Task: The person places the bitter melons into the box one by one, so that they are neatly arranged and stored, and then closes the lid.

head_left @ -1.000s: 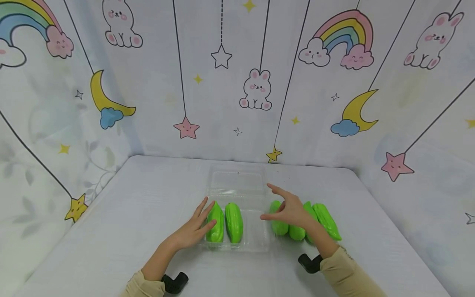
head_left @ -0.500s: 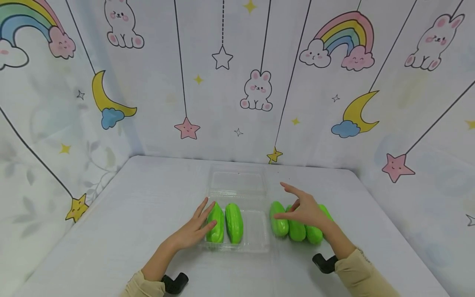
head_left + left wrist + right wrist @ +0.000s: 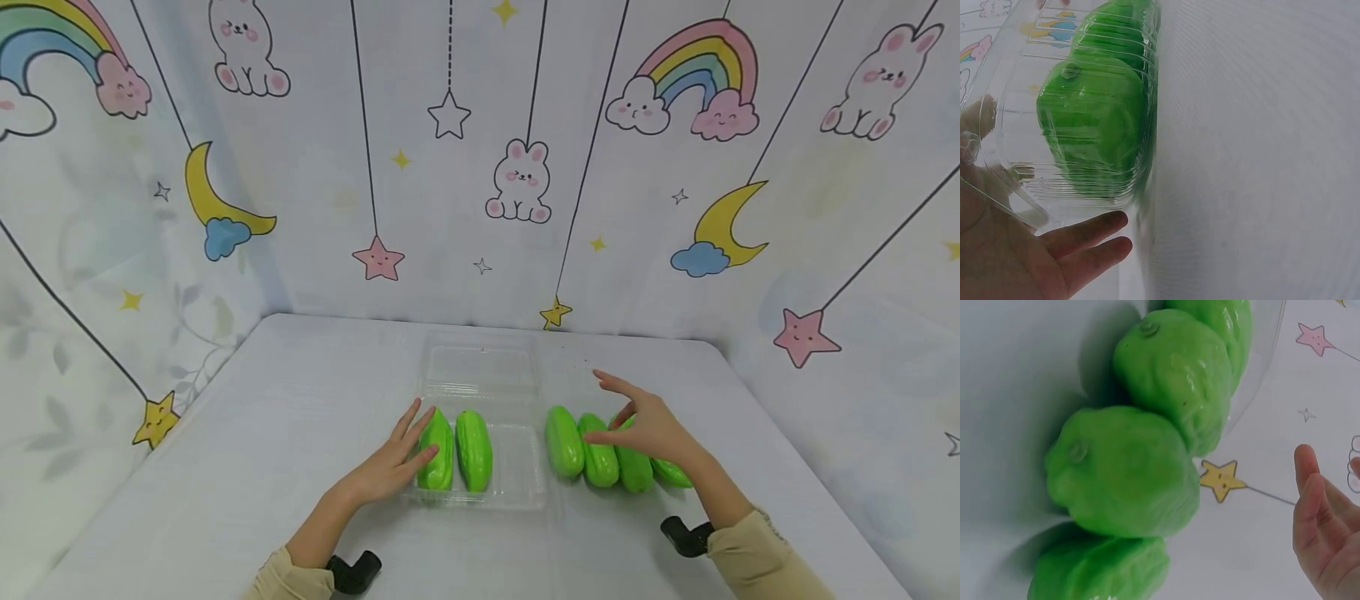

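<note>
- Head view:
  - Resting flat, fingers straight: left hand (image 3: 390, 467), against the left side of the clear plastic clamshell tray (image 3: 517, 492), fingertips touching the leftmost green gourd inside (image 3: 436, 450).
  - Lying beside it in the tray: a second gourd (image 3: 474, 450), long axis running front to back.
  - Hovering with fingers spread and gripping nothing: right hand (image 3: 648, 429), directly over a row of four loose green gourds (image 3: 564, 440), all lying parallel, just right of the tray.
  - Being nearer the loose row: the right hand.
  - Supporting everything: pale table (image 3: 262, 417).
- Left wrist view:
  - Showing through ribbed transparent wall (image 3: 1016, 125): bumpy green gourd (image 3: 1094, 131).
  - Lying straight at the tray's base: fingers (image 3: 1085, 234).
- Right wrist view:
  - Touching side by side: glossy, wrinkled gourds (image 3: 1122, 472), stem dimples facing the camera.
  - Hanging apart from them, loosely extended: fingers (image 3: 1313, 500).
</note>
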A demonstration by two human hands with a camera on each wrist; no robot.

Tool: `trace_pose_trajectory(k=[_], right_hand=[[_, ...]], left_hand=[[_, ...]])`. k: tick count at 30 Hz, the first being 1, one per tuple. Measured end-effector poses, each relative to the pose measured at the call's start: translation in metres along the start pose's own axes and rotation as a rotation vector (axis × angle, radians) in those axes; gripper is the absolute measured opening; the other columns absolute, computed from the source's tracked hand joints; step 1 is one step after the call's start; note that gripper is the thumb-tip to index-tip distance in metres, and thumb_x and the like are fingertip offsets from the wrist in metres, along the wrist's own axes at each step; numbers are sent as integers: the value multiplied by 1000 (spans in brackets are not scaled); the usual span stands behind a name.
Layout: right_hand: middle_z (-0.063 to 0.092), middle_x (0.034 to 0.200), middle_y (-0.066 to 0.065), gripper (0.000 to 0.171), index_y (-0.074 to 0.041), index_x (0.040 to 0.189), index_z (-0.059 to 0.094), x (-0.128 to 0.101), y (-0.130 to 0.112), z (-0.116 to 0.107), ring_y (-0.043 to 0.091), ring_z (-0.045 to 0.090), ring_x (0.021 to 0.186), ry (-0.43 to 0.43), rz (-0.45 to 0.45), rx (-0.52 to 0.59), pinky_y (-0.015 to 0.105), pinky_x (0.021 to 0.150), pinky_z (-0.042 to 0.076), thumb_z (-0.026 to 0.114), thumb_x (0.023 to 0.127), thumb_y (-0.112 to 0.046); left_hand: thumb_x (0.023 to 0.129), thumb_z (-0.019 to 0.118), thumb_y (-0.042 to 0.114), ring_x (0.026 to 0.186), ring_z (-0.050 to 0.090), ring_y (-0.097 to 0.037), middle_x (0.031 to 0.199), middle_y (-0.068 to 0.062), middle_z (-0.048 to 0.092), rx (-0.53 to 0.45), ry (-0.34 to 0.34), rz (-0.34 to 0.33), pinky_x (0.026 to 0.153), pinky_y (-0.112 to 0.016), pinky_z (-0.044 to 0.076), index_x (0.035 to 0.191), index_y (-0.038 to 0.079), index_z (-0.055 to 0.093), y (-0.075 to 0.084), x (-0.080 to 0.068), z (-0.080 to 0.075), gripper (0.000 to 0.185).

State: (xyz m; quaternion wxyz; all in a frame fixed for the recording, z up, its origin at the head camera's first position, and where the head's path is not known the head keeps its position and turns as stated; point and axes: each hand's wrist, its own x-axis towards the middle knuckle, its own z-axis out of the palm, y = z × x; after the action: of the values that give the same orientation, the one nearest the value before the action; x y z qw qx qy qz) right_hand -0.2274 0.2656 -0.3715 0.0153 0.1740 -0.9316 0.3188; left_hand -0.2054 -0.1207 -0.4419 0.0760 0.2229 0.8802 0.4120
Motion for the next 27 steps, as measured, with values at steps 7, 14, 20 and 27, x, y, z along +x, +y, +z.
trace_pose_trajectory(k=[7,14,20,27], right_hand=[[47,133,12,85,-19,141,36,-8,12,-7,23,58,84,5,-13,-2,30,62,47,78,70,-39],[50,130,15,81,-14,139,39,-19,31,-20,28,59,85,27,-58,1,27,63,49,79,71,-32],[50,129,13,80,-12,137,42,-25,48,-26,28,59,87,37,-59,-17,26,65,51,79,70,-33],[45,133,14,80,-11,137,43,-29,62,-32,31,55,91,47,-27,-34,27,63,50,80,70,-33]], left_hand=[[98,39,40,135,8,-39,152,-11,-9,13,-4,-10,98,-62,22,148,18,7,-3,-2,1,64],[98,39,40,136,7,-39,152,-10,-10,9,0,2,98,-63,21,149,19,7,-3,2,1,64],[98,39,40,136,7,-38,152,-10,-9,10,2,3,98,-63,21,149,19,7,-3,2,1,64],[98,39,39,136,7,-39,152,-11,-8,2,6,4,99,-63,21,148,17,8,-2,1,1,64]])
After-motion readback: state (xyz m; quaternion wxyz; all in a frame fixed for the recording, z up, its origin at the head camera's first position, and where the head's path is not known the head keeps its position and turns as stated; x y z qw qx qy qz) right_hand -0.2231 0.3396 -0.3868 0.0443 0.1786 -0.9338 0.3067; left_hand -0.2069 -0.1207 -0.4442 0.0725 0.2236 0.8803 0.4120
